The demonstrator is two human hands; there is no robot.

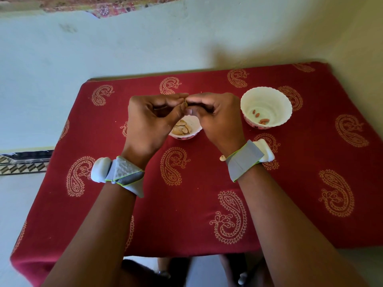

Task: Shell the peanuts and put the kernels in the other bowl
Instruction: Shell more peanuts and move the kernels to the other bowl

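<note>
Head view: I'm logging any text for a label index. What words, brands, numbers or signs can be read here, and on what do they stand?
None: no readable text in this view.
Red cloth: paisley motifs only, no letters.
Kernel bowl and shell bowl: pink-and-dark marks on the outer walls, too small to tell whether pattern or lettering.
Left wristband and right wristband: plain grey, no visible print.
</note>
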